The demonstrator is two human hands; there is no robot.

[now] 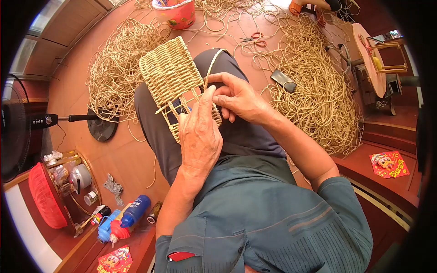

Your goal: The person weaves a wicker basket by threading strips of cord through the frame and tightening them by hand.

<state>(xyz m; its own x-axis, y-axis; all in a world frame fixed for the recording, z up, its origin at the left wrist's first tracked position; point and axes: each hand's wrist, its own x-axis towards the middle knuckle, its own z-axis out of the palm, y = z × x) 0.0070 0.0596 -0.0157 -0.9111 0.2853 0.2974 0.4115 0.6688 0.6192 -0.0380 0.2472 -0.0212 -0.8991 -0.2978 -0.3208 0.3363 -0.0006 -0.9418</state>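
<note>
A woven straw-coloured basket piece (pixel 170 70) rests on my lap, its dense panel tilted up to the left and an open frame part below it. My left hand (pixel 200 132) is closed at the right edge of the weave, thumb and fingers pinching there. Close against it, my right hand (pixel 234 98) has its fingers curled round a strand of cord (pixel 210 68), which loops up over my knee. The exact spot where the fingertips meet the weave is partly hidden by the hands.
Heaps of cord lie on the floor at left (pixel 123 63) and right (pixel 314 91). Red-handled scissors (pixel 258 40), a phone (pixel 283 80) and a red bucket (pixel 180 16) are ahead. A fan (pixel 45 119) stands left; bottles (pixel 135 210) are lower left.
</note>
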